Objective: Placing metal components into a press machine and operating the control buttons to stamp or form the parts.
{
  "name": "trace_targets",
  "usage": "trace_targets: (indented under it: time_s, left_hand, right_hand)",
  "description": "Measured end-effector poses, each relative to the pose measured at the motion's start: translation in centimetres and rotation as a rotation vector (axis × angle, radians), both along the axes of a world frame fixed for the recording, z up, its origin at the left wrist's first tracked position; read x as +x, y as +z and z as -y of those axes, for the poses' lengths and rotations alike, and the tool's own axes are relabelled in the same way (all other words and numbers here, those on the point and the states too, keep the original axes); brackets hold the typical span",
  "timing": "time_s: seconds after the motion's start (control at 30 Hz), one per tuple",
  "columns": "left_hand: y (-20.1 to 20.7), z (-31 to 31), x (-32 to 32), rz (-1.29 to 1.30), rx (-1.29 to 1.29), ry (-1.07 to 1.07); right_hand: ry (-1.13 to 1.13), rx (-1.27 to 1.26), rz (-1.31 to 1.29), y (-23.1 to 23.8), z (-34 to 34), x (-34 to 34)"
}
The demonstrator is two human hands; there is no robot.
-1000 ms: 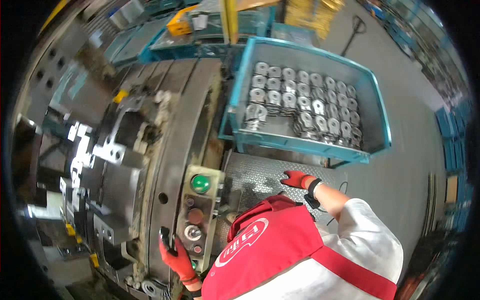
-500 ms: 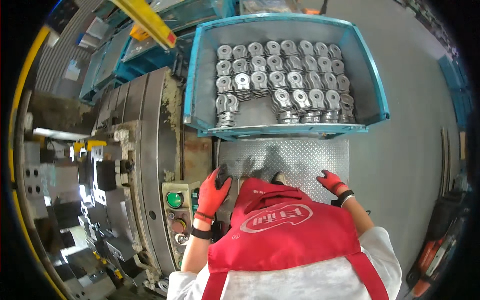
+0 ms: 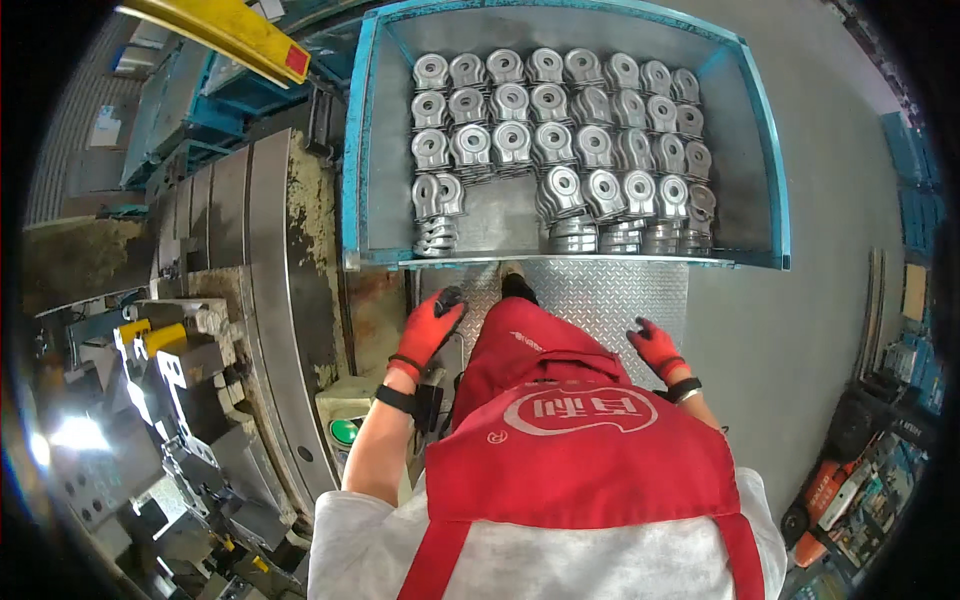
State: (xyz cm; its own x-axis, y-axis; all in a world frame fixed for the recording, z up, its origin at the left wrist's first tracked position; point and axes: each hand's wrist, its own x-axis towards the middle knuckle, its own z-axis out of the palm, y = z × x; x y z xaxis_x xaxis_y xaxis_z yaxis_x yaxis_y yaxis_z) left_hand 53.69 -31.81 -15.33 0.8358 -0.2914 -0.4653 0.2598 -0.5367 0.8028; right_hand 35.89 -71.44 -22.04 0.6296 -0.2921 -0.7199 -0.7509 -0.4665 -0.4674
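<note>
My left hand, in a red glove with dark fingertips, hangs between the machine's side and my apron, just short of the bin's front edge. Its fingers are loosely bent and hold nothing I can see. Over the tread plate, on the other side of my body, my right hand is gloved the same way, fingers apart, with nothing in it. Ahead stands a blue-rimmed metal bin. Stacked metal parts, each with a rounded end and a hole, fill it in rows; a gap shows bare bin floor at the front left.
A heavy press-like machine takes up the left side, its control box bearing a green button. A yellow beam juts in above it. Diamond tread plate lies underfoot. Red and black equipment stands at the lower right.
My view and body have shifted toward the bin, and one foot is now forward near its front edge. My left hand has moved up past the control box. Both hands remain without parts.
</note>
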Motion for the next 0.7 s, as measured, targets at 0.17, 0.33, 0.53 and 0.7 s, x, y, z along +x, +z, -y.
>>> trace_targets:
  time_s: [0.17, 0.33, 0.53, 0.7]
  left_hand:
    - [-5.8, -1.4, 4.0, -0.292, -0.018, 0.268]
    - [-10.7, -1.5, 7.3, -0.261, 0.055, 0.481]
    - [-18.4, -0.7, 12.1, -0.085, 0.392, 0.580]
    - [-25.5, -3.1, 13.9, -0.286, 0.617, 0.409]
  right_hand:
    - [-0.087, 0.169, 0.124, 0.0, 1.0, 8.4]
    - [0.037, 0.340, 0.133, -4.3, -1.2, 17.6]
    - [0.603, 0.367, 0.127, -8.5, -8.2, 27.4]
    - [0.386, 0.561, -0.023, -15.1, -15.8, 32.7]
